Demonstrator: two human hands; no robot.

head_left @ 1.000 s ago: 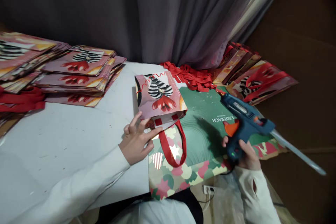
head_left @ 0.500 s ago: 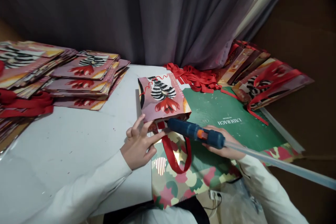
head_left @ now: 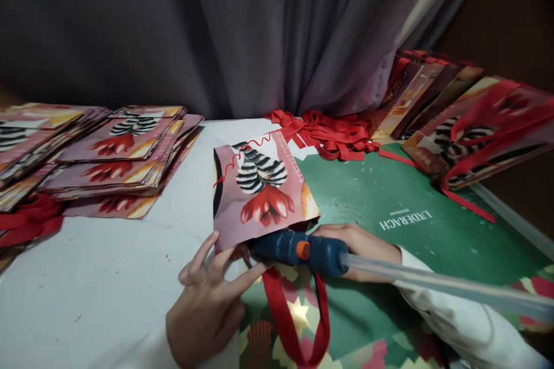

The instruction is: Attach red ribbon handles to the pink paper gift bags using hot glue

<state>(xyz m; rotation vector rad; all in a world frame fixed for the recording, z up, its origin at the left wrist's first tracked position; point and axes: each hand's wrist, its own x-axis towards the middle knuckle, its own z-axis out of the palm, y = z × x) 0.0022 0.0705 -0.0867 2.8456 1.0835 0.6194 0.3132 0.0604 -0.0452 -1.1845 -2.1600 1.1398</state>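
Note:
A pink paper bag (head_left: 259, 207), printed with zebra stripes and a red flower, lies flat with its mouth towards me. My left hand (head_left: 208, 294) holds the near left edge of that mouth, little finger on the printed face and index finger stretched along the opening; the thumb is partly hidden. In my right hand (head_left: 363, 248) is a dark blue glue gun (head_left: 281, 247), with a long clear glue stick (head_left: 433, 282) out of its back. Its nozzle is hidden inside the bag's mouth. A red ribbon handle (head_left: 281, 323) loops out of the mouth towards me.
Stacks of flat printed bags (head_left: 116, 138) lie at left, with red ribbon (head_left: 34, 216) beside them. A heap of red ribbons (head_left: 329, 132) sits behind the bag. Bags with ribbon handles (head_left: 485, 132) stand at right. Under my work lies a green board (head_left: 359, 184); a grey curtain (head_left: 242, 34) hangs behind.
The glue gun's front has gone further left into the bag's mouth, my right hand moving with it. My left hand stays at the bag's edge. The view has moved closer.

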